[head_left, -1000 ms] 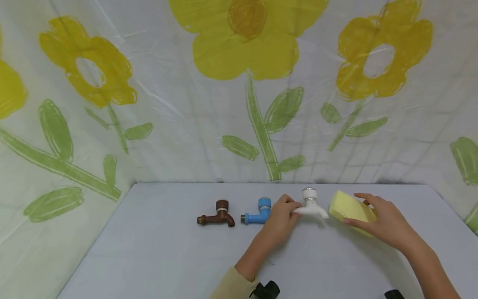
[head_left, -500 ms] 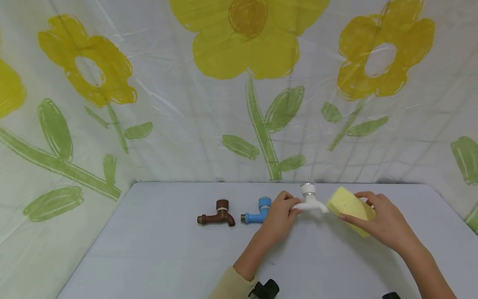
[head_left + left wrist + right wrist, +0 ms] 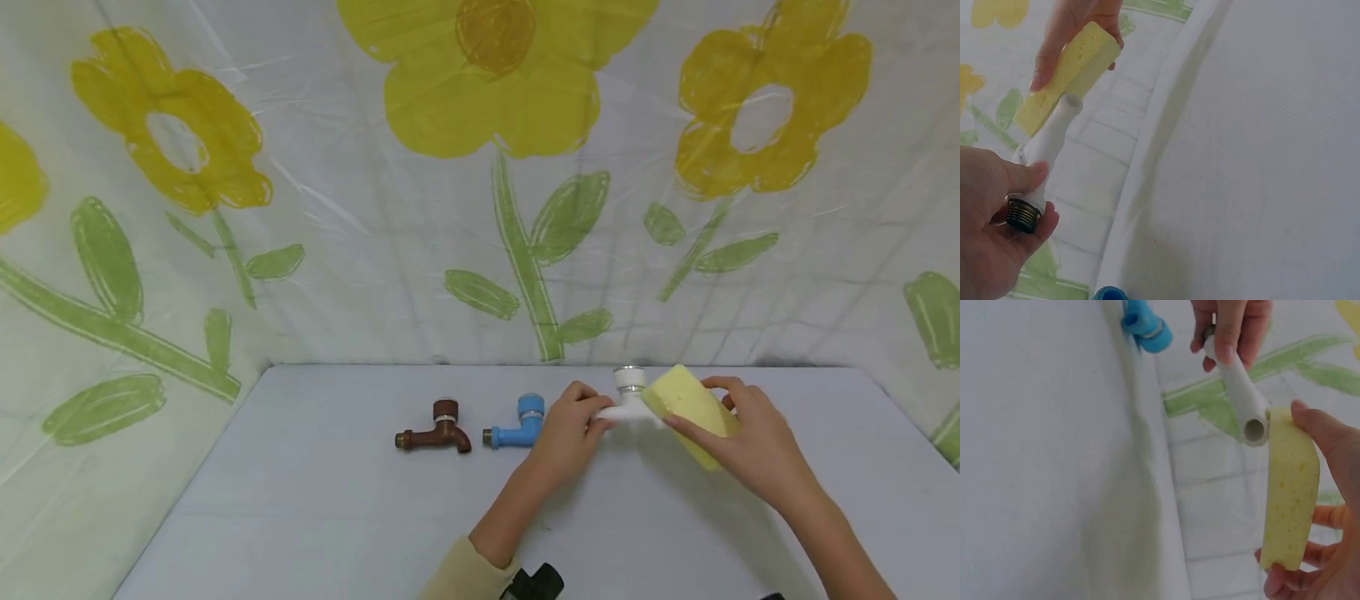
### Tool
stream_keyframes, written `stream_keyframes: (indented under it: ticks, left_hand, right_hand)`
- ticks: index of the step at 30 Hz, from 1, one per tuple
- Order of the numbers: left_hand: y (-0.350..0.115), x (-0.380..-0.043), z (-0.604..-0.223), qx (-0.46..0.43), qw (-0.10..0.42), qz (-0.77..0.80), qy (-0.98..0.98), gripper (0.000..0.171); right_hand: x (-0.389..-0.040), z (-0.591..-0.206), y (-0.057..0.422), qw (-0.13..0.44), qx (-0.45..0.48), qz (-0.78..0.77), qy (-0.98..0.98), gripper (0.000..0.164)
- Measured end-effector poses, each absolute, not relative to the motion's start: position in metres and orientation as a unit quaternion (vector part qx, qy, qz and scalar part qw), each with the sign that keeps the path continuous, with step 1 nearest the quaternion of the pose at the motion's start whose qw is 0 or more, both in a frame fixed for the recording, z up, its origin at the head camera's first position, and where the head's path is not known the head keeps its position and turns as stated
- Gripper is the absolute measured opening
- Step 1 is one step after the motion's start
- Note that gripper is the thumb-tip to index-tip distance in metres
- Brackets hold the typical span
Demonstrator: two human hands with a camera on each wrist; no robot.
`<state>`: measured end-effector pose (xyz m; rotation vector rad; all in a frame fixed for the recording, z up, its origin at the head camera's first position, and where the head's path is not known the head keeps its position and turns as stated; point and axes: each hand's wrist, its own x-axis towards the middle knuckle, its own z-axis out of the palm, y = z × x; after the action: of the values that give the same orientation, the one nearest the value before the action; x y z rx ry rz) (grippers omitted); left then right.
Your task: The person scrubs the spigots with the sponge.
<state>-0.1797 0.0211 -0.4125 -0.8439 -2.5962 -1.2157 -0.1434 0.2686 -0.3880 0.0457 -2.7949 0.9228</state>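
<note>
Left hand: thumb and fingers pinch the threaded inlet end of the white plastic tap (image 3: 621, 413); this left hand (image 3: 566, 432) is narrow around it.
White tap: held above the bench (image 3: 337, 517) toward its far side, knob up, bent spout pointing right.
Right hand: thumb and fingers spread across the yellow, block-shaped foam sponge (image 3: 693, 414), which this right hand (image 3: 761, 450) grips.
Sponge: tilted, at the white tap's spout end; it seems to touch there, though the sponge covers part of the spout in the head view.
Blue tap: the blue plastic tap (image 3: 516, 437) with a round knob lies left of the white one, partly behind the left hand.
Brown tap: the brown plastic tap (image 3: 441, 437) with a bent spout lies farthest left.
</note>
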Motion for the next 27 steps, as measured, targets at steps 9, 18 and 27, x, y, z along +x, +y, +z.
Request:
stream_keyframes:
  ticks: [9,18,27]
  left_hand:
    - [0.02,-0.178,-0.409,-0.29,0.093,-0.417,-0.856,0.018]
    - [0.02,-0.178,-0.407,-0.293,0.098,-0.424,-0.851,0.017]
    - [0.019,-0.175,-0.405,-0.298,0.092,-0.419,-0.853,0.019]
  right_hand:
    - [-0.142,-0.394,0.253,0.147,0.025,0.315,-0.937,0.074]
    - [-0.136,-0.39,0.244,0.167,0.038,0.321,-0.931,0.069]
    - [-0.135,-0.389,0.242,0.19,0.019,0.304,-0.933,0.073]
